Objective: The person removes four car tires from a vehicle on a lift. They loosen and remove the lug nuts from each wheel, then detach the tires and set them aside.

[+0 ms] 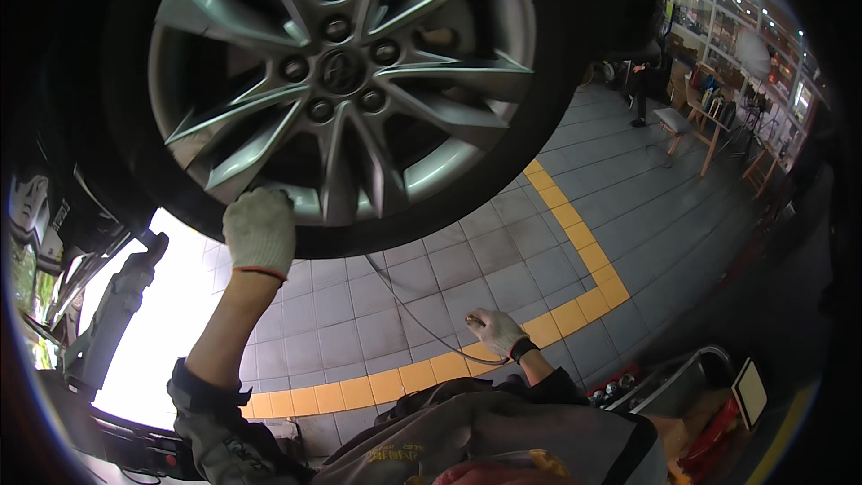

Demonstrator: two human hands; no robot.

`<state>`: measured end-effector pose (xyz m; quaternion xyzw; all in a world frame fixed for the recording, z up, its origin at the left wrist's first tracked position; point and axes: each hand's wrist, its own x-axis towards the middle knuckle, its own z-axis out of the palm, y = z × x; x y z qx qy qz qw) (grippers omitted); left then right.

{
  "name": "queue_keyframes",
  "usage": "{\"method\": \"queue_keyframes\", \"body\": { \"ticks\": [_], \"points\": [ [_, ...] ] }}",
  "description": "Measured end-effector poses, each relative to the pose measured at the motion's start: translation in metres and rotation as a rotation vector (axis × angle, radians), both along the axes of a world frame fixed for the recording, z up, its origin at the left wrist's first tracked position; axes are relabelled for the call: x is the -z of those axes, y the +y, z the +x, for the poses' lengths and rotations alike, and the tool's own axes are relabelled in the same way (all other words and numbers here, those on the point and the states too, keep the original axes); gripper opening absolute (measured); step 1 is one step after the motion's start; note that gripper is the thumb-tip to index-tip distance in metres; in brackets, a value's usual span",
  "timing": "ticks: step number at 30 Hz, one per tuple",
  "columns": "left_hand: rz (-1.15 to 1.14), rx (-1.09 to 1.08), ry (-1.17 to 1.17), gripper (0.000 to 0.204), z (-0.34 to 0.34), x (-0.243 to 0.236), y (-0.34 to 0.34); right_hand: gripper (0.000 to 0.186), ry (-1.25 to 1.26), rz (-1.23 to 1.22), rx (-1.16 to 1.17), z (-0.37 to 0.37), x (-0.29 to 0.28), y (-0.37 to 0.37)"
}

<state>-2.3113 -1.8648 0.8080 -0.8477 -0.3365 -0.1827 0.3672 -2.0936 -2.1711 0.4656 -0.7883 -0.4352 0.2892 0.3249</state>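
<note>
A car wheel (359, 162) with silver split spokes and a black tyre hangs at the upper left, at about chest height. Several lug nuts (338, 28) sit round its centre cap. My left hand (260, 229), in a white knit glove with an orange cuff, is at the wheel's lower edge, its fingers curled over the tyre onto the rim. Lower and to the right, my right hand (496, 330) is apart from the wheel. It wears a similar glove and a dark wristband. Its fingers are closed, and a small darkish thing shows at them, too small to name.
A thin dark hose (413, 313) runs over the grey floor tiles beneath the wheel. Yellow tiles (593, 256) mark a border. A lift arm (117, 305) stands at left. A tool cart (660, 386) with sockets is at lower right; a person (648, 85) and a stool (673, 121) are farther back.
</note>
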Motion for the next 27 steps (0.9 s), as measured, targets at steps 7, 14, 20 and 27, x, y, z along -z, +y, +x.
{"method": "queue_keyframes", "body": {
  "ticks": [7, 14, 20, 27],
  "points": [
    [0.023, -0.163, -0.043, 0.039, 0.022, 0.014, -0.017, 0.03, -0.051, 0.162, -0.112, 0.109, 0.048, -0.046],
    [-0.035, -0.255, -0.123, 0.037, 0.03, 0.02, -0.009, 0.027, 0.186, 0.084, -0.027, 0.204, 0.09, -0.11],
    [-0.154, -0.173, -0.241, 0.032, 0.047, 0.022, -0.024, 0.028, 0.295, 0.097, 0.114, 0.238, 0.13, -0.17],
    [-0.483, -0.359, -0.401, 0.041, 0.034, 0.007, -0.006, 0.023, 0.376, 0.028, 0.24, 0.247, 0.206, -0.222]
  ]
}}
